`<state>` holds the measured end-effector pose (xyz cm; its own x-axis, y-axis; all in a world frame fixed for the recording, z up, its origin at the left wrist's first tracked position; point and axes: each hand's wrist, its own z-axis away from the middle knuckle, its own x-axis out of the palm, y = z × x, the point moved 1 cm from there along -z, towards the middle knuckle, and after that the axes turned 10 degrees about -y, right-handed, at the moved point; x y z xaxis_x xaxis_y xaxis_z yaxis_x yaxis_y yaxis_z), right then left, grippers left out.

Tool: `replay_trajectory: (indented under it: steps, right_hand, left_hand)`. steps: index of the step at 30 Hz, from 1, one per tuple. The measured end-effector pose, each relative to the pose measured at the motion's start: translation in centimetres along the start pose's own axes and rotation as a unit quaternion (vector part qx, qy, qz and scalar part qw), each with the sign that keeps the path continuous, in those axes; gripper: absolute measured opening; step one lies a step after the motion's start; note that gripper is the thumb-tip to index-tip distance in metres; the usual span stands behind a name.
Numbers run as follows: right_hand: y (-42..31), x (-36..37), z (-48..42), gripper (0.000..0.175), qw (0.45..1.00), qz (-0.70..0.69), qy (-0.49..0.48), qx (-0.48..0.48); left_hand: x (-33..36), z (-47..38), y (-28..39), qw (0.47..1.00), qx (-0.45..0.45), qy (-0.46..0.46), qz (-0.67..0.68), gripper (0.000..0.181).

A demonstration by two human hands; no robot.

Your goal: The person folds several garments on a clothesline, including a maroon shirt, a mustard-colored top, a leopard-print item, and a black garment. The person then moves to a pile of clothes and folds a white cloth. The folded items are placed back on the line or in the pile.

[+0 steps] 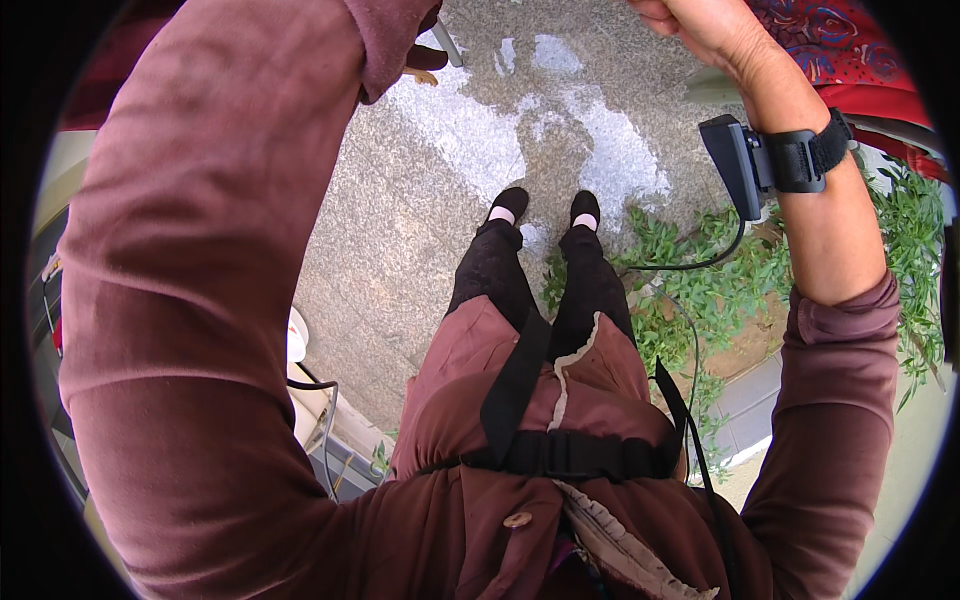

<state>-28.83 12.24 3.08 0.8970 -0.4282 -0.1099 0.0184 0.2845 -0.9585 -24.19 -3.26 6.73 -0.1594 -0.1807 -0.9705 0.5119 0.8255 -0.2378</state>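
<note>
My right hand is at the top edge with its fingers curled and partly cut off. Whether it grips anything cannot be seen. Red patterned cloth hangs just to its right. A black device is strapped to my right forearm, and a black cable runs down from it. Most of my left hand is hidden past the maroon sleeve; a small lit part, seemingly a fingertip, shows below the cuff. Beside it are a dark piece and a thin grey bar, and I cannot tell whether the hand holds them.
My black shoes stand on speckled stone paving with shiny wet patches ahead. Leafy green plants grow in a bed with a tiled edge at the right. A white round object and cables lie at the left.
</note>
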Motion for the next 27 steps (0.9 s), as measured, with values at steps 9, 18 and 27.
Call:
replay_trajectory:
  steps: [9, 18, 27]
  right_hand:
    - [-4.7, -4.2, 2.3, 0.052, 0.974, 0.162, -0.161, -0.002]
    - [-13.1, -1.1, -2.9, 0.05, 0.968, 0.228, -0.013, -0.106]
    - [-16.2, -3.8, -4.6, 0.018, 0.963, 0.254, 0.06, -0.07]
  left_hand:
    - [-1.5, 1.9, 2.5, 0.995, -0.013, 0.095, -0.038, 0.009]
    - [-3.5, 3.8, 5.1, 0.999, -0.001, 0.041, -0.011, 0.015]
    - [0.6, 14.7, 15.1, 0.98, -0.089, -0.07, 0.165, 0.042]
